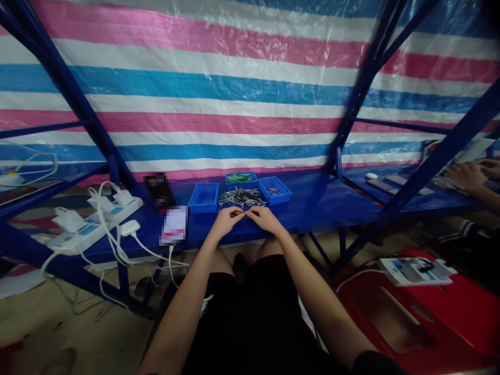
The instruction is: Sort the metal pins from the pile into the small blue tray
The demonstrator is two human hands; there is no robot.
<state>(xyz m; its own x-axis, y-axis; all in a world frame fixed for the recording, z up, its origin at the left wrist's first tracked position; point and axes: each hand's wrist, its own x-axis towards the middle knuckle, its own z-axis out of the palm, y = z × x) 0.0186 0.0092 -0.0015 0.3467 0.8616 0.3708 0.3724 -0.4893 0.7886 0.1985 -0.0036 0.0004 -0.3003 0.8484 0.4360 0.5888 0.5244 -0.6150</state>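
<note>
Left hand (226,221) and right hand (266,217) nearly meet at six o'clock of the heaped thin silvery metallic rods (242,197); I cannot tell whether either grip is closed. Keep both wrists steady; work close

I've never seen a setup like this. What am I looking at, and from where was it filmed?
There is no machine here, just a person's bare left hand and right hand. The single picture comes from a camera worn on the head, looking forward and down. On the blue table lies a pile of thin silvery pieces, with three small blue boxes around it; a power strip sits to the left. The hands meet just in front of the pile; anything held is too small to tell.
</note>
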